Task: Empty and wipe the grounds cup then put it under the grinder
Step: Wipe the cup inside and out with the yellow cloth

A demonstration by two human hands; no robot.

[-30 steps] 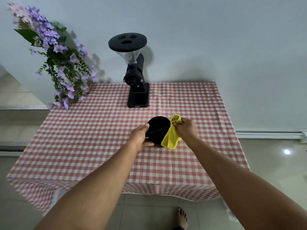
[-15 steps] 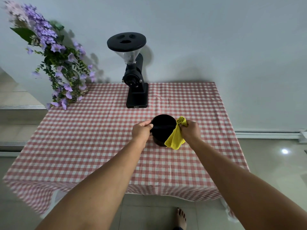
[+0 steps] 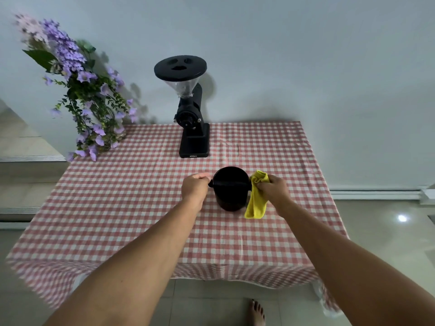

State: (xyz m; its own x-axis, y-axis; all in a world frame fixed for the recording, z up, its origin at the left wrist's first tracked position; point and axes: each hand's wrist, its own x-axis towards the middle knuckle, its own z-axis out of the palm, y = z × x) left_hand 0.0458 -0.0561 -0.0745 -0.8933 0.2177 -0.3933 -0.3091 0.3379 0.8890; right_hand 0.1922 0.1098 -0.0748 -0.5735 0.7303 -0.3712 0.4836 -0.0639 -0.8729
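The black grounds cup (image 3: 230, 196) stands upright on the checked tablecloth (image 3: 141, 208), a black bar across its open top. My left hand (image 3: 195, 188) pinches the left end of that bar. My right hand (image 3: 273, 188) is closed on a yellow cloth (image 3: 256, 203), which hangs down against the cup's right side. The black grinder (image 3: 191, 118), with a clear hopper and black lid, stands at the back of the table, a short way behind the cup. The space at its base is unoccupied.
A bunch of purple flowers (image 3: 87, 97) leans at the table's back left corner. The wall runs right behind the grinder. Steps (image 3: 23, 158) lie to the left, tiled floor to the right. A bare foot (image 3: 256, 314) shows below the table's front edge.
The cup went from tilted toward me to standing upright on the table, slightly to the right. My left hand shifted to the bar's end; the cloth now hangs beside the cup.
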